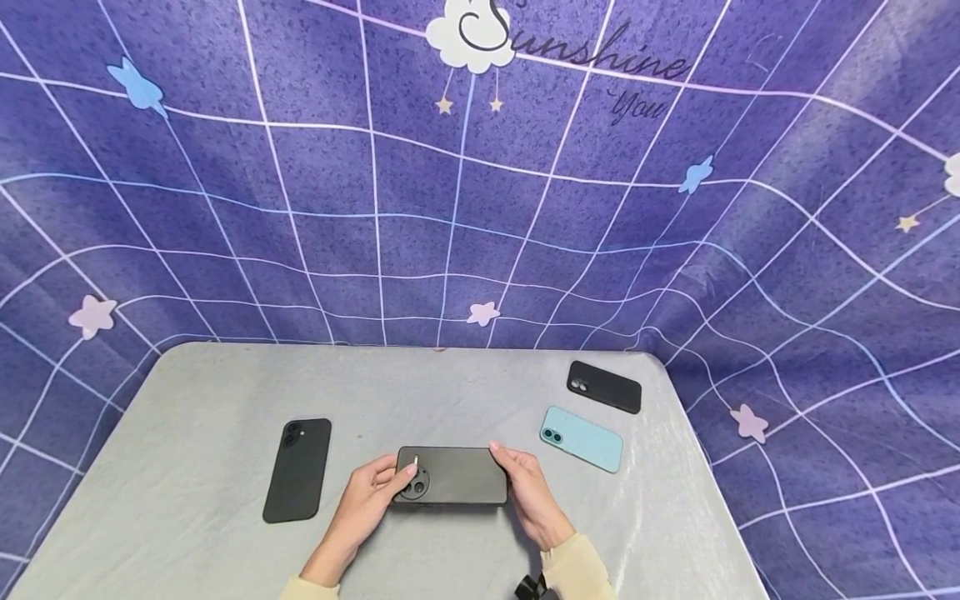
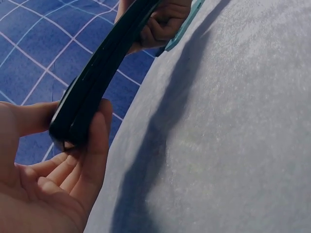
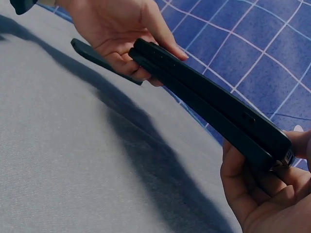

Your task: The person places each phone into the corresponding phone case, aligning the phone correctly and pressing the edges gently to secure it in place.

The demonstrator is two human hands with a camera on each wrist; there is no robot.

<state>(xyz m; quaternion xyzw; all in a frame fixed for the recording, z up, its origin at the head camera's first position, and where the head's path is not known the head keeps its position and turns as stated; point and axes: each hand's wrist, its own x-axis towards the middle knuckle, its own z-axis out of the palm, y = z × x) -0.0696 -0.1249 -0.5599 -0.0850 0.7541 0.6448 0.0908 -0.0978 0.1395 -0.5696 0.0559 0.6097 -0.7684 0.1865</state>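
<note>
A dark phone (image 1: 465, 475) with a large round camera ring lies sideways between both hands, its back turned up and raised above the table. At the camera end, my left hand (image 1: 363, 504) grips it, thumb on top over the camera ring and fingers underneath. The opposite end is pinched by my right hand (image 1: 531, 496), with the thumb along the upper face. Edge-on in the right wrist view, the phone (image 3: 209, 102) shows two dark layers with a groove between them. Its underside is hidden in the head view.
On the grey-covered table (image 1: 450, 392), a black phone (image 1: 297, 471) lies to the left. A light teal phone (image 1: 583, 440) sits at the right, with a black phone-shaped piece (image 1: 606, 387) behind it. A purple patterned curtain (image 1: 420, 208) borders the table's back and sides.
</note>
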